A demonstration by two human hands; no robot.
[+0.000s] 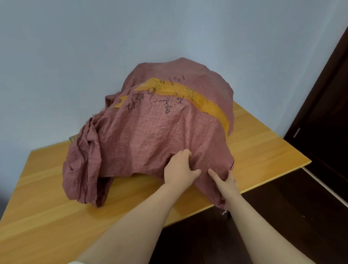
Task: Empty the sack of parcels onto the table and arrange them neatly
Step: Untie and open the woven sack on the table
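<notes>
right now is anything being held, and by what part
Both hands hold the pink sack: the left hand bunches cloth on its near side, the right hand grips its near corner.

Black handwritten marker characters run across the pink woven sack (149, 130) and its yellow tape band (210, 105); none is legible enough to read.

- A plain pale blue-grey wall (93, 47) fills the upper and left part of the view, evenly and softly lit.
- A light wooden table (44, 195) with visible grain stands against it.
- The floor (285, 218) is dark brown.
- A dark door (336, 100) stands at the right, with a pale strip (327, 192) along its foot.
</notes>
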